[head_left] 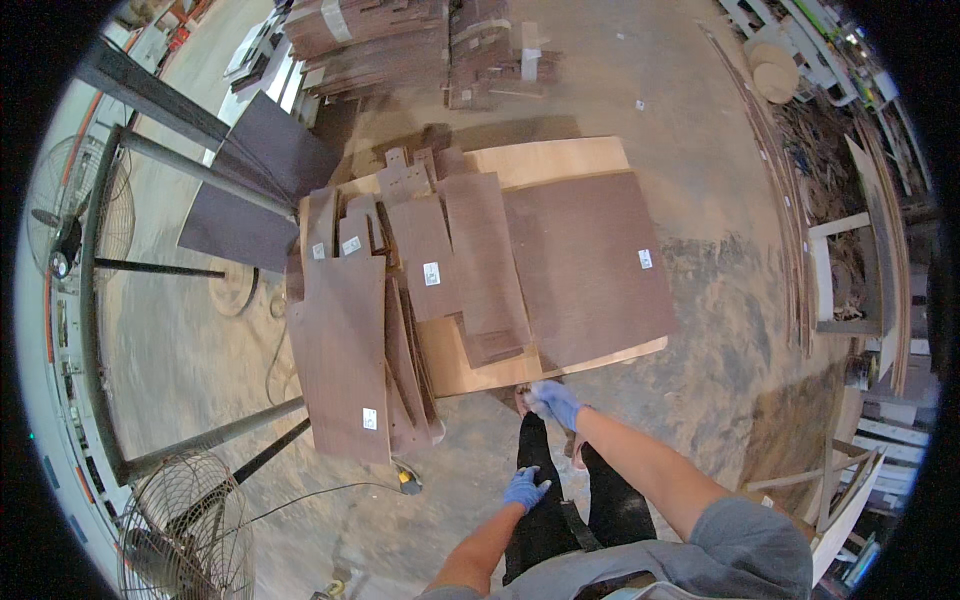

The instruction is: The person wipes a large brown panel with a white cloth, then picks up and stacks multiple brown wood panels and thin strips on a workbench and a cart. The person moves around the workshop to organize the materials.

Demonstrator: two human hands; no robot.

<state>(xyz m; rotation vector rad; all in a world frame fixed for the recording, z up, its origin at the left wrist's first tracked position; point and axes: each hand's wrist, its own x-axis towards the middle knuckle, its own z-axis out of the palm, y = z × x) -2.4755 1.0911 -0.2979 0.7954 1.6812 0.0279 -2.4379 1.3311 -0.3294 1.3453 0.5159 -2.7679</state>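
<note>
My left hand (525, 488), in a blue glove, lies on my black-trousered left leg with its fingers apart. My right hand (557, 402), gloved in blue with a pale palm side, is in front of my knees, by the near edge of a low stack. Its fingers look curled and are slightly blurred; a narrow brownish piece shows just below it, and I cannot make out what it is. On the stack, a large brown panel (590, 270) with a white label lies over pale plywood (470, 372). Left of it lie a long brown panel (485, 260) and a notched brown panel (420, 240).
A tall brown board (340, 350) lies at the stack's left. Beyond are a dark metal frame (95, 290), a wire-cage fan (185, 530) and a black cable (300, 502). More panels (380, 45) are piled at the far side; long strips (790, 220) and scrap wood line the right.
</note>
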